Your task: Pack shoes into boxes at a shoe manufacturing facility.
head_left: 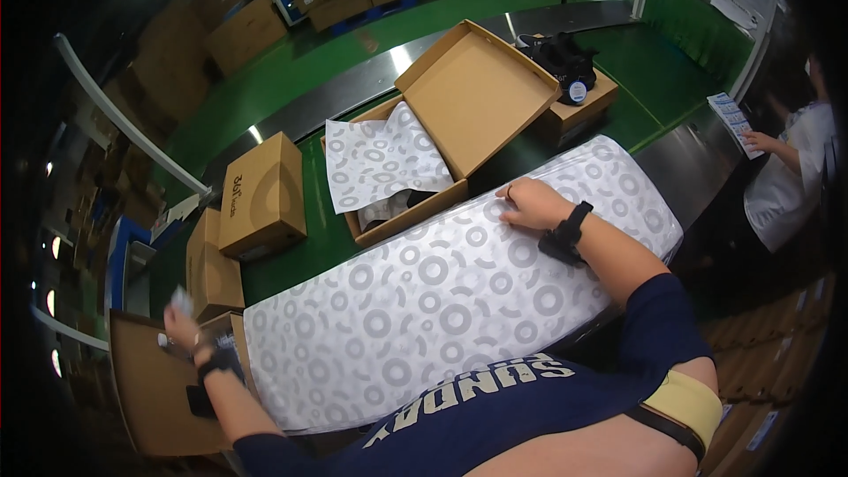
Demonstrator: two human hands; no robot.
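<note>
A thick stack of white wrapping paper (pixel 402 296) printed with grey rings lies across the bench in front of me. My right hand (pixel 534 204) rests at its far edge with the fingers curled in; whether they pinch a sheet is hidden. Out at the left, my left hand (pixel 182 329) is closed on a small whitish piece (pixel 182 300), too blurred to name, above an open carton (pixel 163 389) with dark things inside. Beyond the stack stands an open shoe box (pixel 367 234), its lid (pixel 481 93) tilted back. A patterned sheet (pixel 384 155) partly covers a shoe in it.
Closed brown shoe boxes (pixel 262 194) stand at the left on the green surface. Black shoes (pixel 565 62) with a round tag sit on a box at the far right. Another person (pixel 791 172) holds a printed sheet at the right. A metal rail (pixel 309 106) curves behind.
</note>
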